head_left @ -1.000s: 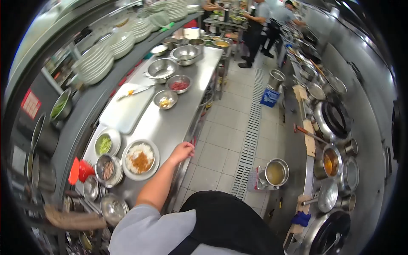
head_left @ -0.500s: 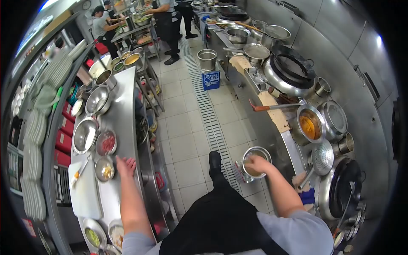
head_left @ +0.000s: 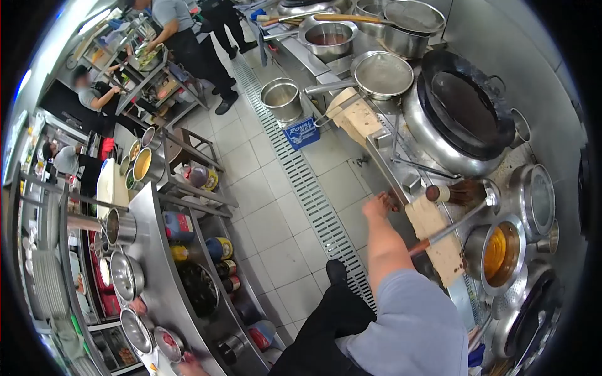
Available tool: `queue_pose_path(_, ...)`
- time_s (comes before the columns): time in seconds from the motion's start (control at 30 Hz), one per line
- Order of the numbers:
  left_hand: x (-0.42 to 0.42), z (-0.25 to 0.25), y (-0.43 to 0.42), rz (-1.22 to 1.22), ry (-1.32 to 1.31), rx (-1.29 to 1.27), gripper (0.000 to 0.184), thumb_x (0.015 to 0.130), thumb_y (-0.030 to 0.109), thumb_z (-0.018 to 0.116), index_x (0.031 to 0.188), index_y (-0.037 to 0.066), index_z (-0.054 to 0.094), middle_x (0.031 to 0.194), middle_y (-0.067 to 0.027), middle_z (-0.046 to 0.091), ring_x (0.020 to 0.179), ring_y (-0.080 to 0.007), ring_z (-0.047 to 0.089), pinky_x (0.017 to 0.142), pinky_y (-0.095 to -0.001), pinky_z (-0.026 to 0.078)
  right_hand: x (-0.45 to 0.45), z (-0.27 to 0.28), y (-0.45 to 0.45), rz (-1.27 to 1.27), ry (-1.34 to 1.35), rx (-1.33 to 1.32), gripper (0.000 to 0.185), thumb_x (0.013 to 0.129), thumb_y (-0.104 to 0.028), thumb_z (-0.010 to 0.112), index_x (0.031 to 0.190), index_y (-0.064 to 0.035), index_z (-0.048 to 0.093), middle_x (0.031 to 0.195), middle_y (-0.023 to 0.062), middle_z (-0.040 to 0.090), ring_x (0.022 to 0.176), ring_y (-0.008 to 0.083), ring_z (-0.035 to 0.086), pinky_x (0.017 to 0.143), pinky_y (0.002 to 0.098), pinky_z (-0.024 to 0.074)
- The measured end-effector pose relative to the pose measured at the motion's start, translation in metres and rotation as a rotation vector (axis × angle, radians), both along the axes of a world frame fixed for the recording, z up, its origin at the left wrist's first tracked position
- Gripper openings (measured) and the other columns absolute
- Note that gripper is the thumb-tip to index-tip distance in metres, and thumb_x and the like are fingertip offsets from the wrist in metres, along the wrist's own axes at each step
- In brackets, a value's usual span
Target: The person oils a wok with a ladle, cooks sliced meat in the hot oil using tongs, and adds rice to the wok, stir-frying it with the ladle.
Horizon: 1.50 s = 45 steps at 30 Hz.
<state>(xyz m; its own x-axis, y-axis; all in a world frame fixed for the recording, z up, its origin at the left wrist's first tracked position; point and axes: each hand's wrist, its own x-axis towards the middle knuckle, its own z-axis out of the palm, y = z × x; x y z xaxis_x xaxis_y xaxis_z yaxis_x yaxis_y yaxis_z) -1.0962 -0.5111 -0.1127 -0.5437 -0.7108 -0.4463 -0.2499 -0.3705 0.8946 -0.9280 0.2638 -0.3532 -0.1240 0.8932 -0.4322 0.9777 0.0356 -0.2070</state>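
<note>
Right hand [head_left: 379,205] off pot, beside stove counter [head_left: 390,168], left hand [head_left: 191,366] near bowl [head_left: 168,343]

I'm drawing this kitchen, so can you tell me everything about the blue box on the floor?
The blue box has straight sides and white letters, which look upside down from here. It might be plastic or cardboard; I can't tell. It sits on the tiled floor, right by the slotted drain. A shiny metal pot stands on it, hiding much of its top. You can't see inside.
</note>
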Motion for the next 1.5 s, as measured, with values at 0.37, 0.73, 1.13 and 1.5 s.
queue_pose_path(0.37,-0.091,0.012,0.105,-0.459,-0.027,0.053,0.036,0.082,0.019,0.048,0.113,0.001,0.046,0.093,-0.0107,0.058,0.079,-0.0233,0.062,0.059,-0.0323,0.053,-0.011,0.104,-0.008,-0.493,1.224,-0.312,0.044,0.088,-0.034,0.054,0.118,-0.0034,0.046,0.102,0.016,0.06,0.088,0.0252,0.062,0.072,0.0343,0.05)
queue_pose_path(0.73,-0.169,0.011,0.22,-1.012,0.038,0.148,0.033,0.08,0.018,0.048,0.109,0.003,0.05,0.097,-0.0092,0.059,0.083,-0.0226,0.061,0.062,-0.0337,0.053,-0.018,0.194,0.072,-1.24,1.893,-0.472,0.05,0.09,-0.047,0.05,0.101,0.0011,0.049,0.089,0.0151,0.059,0.08,0.0275,0.062,0.07,0.0359,0.0532)
queue_pose_path(1.13,-0.165,0.023,0.436,-1.554,-0.016,0.167,0.029,0.075,0.014,0.048,0.101,0.007,0.056,0.098,-0.0057,0.06,0.086,-0.021,0.06,0.067,-0.0374,0.05,0.01,0.238,0.023,-1.29,2.21,-0.706,0.021,0.089,-0.009,0.052,0.107,-0.0025,0.042,0.087,0.0159,0.056,0.072,0.0241,0.058,0.058,0.0319,0.0484)
queue_pose_path(1.5,-0.135,0.094,0.808,-2.518,0.062,0.135,0.015,0.078,0.008,0.053,0.091,0.002,0.059,0.078,-0.0019,0.058,0.062,-0.01,0.052,0.054,-0.0228,0.042,0.079,0.331,-0.113,-0.974,1.347,-0.113,0.045,0.097,-0.046,0.034,0.101,-0.0031,0.046,0.063,0.002,0.044,0.044,0.0113,0.038,0.042,0.0255,0.0366)
